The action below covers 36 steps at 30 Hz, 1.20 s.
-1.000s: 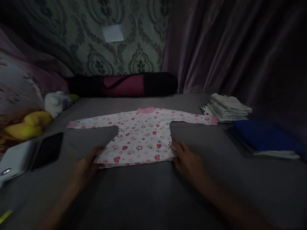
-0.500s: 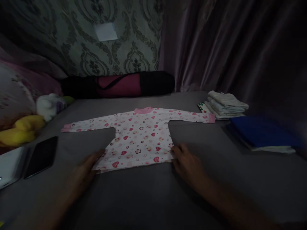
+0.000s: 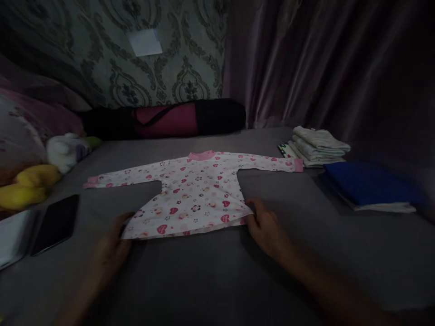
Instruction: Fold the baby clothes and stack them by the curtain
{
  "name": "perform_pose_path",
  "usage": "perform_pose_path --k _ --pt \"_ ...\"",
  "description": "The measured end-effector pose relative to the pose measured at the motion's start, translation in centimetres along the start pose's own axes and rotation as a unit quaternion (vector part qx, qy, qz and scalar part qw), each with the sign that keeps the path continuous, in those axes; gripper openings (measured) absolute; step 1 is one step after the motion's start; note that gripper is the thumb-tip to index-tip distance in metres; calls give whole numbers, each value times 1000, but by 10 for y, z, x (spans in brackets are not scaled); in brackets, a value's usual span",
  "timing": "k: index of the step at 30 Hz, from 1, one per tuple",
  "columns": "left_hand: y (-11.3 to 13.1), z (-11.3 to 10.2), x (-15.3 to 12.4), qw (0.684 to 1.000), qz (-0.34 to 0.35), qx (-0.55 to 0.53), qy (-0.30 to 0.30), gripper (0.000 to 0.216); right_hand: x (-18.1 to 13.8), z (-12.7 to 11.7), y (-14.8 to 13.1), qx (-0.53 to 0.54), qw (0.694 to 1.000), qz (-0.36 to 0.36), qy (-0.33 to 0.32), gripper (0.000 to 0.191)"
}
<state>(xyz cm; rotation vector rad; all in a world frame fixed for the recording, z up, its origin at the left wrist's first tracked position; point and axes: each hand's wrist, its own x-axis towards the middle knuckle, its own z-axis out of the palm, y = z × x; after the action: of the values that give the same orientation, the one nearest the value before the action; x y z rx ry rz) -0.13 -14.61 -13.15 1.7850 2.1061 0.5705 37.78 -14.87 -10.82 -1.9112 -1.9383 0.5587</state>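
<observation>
A child's long-sleeved shirt (image 3: pixel 200 194), white with pink hearts and flowers, lies spread on a grey sheet, its pink collar away from me and both sleeves stretched sideways. At the shirt's lower left corner, my left hand (image 3: pixel 117 242) pinches the hem between thumb and fingers. My right hand (image 3: pixel 265 226) grips the lower right corner, thumb and fingers closed on the fabric. Between the two hands the hem is pulled wide and slightly lifted, and a strip of the back layer shows beneath it.
Folded pale clothes (image 3: pixel 317 145) are stacked at the right, beside a folded blue cloth (image 3: pixel 367 183). On the left lie a black tablet-like device (image 3: pixel 56 224), a yellow plush toy (image 3: pixel 29 185) and a white plush toy (image 3: pixel 64 151). A long black-and-pink bag (image 3: pixel 166 120) rests along the wall.
My left hand has moved outward to the left with its corner of the shirt. The hem is now stretched wider and raised a little, with folds near my right hand.
</observation>
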Motion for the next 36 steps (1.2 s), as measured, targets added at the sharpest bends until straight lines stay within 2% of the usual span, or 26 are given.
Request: perform_pose_path --k 4,7,12,14,17,20,24,29,33,36 --pt "27 -11 -2 993 -40 -110 -22 60 0 -2 -2 -95 995 8 -22 39" --pt "21 -11 -1 989 -23 -143 -24 60 0 -4 1 -129 991 -12 -22 41" --pt "-19 -1 0 999 42 -14 -28 62 2 -6 7 -135 990 -23 -43 35" --pt "-25 3 -2 996 71 30 -33 61 2 -6 9 -131 989 -54 -50 39" --pt "-16 4 -5 990 121 63 -23 58 3 -6 12 -121 983 -123 -66 42" --pt "-3 1 -6 983 167 65 -27 52 5 -7 17 -118 977 -156 -84 38" --pt "-2 -8 -4 976 196 37 -85 48 9 -9 25 -118 975 -164 -98 30" --pt "-9 -18 -7 973 175 16 -148 42 8 -20 27 -106 971 -180 -118 17" --pt "-9 -32 -13 982 123 18 -143 40 -1 -43 26 -85 968 -175 -158 19" --pt "1 -43 -1 981 113 20 -156 39 3 -59 22 -75 964 -163 -196 20"
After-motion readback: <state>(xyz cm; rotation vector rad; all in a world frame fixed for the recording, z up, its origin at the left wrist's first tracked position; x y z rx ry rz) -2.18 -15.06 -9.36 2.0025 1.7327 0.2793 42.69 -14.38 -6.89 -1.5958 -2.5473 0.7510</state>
